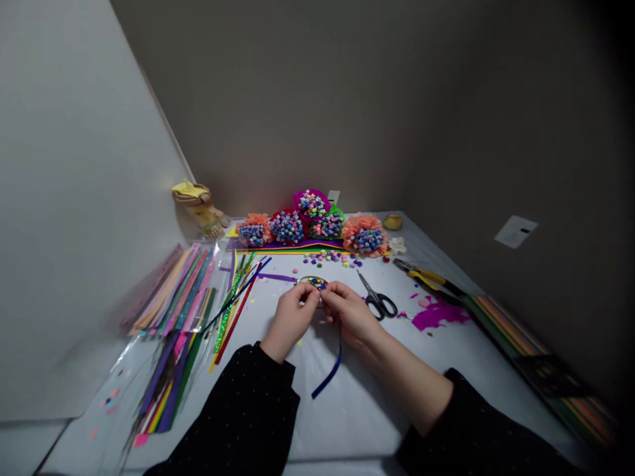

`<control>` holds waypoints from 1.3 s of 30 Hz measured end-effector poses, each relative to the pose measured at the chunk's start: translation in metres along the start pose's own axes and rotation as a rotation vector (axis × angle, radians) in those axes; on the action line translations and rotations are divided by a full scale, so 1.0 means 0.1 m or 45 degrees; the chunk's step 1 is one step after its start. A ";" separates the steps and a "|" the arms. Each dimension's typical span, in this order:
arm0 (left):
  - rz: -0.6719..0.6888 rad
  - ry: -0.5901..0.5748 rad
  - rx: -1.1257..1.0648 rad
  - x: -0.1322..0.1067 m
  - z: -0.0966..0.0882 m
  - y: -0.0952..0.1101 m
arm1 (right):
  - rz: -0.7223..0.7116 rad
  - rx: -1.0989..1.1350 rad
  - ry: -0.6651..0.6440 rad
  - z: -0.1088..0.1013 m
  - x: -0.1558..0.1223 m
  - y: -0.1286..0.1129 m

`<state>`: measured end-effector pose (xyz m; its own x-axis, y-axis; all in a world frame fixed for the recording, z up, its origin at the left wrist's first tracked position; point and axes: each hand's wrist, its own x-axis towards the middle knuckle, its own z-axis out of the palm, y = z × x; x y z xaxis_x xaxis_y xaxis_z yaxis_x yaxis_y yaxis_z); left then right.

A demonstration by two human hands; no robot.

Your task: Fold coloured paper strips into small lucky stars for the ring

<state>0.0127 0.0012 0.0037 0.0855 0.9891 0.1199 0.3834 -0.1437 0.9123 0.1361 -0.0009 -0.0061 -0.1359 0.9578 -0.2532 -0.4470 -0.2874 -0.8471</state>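
A dark blue paper strip [329,379] hangs in a curl below my right hand [353,314], whose thumb and fingers pinch its upper end. My left hand [292,314] is closed at the same spot, its fingertips meeting those of the right; the folded end between them is mostly hidden. Just beyond my fingertips stands a small round dish [311,279] holding small coloured paper stars. A purple paper strip [278,277] lies to its left. Right of my right hand lies a pair of black-handled scissors [380,304].
Paper-star bouquets [288,227] line the back by the wall. Loose stars [330,258] lie before them. Bagged paper strips [183,291] and loose strips [238,307] are on the left. Yellow-handled pliers [429,276], magenta scraps [439,313] and a coloured paper pack [536,363] lie right.
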 end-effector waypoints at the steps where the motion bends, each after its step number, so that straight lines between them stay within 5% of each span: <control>1: 0.007 0.003 0.010 0.00 0.00 0.01 | -0.008 -0.005 0.007 0.00 0.01 0.01; 15: 0.113 0.013 0.225 0.01 -0.03 -0.05 | -0.071 -0.244 0.043 -0.02 0.08 0.04; 39: -0.101 -0.033 0.236 0.00 -0.06 0.02 | -0.041 -0.150 -0.004 -0.05 0.03 -0.05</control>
<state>0.0082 0.0016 0.0076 0.0713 0.9967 0.0380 0.5525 -0.0711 0.8304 0.1423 0.0035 -0.0050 -0.1256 0.9666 -0.2236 -0.3443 -0.2538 -0.9039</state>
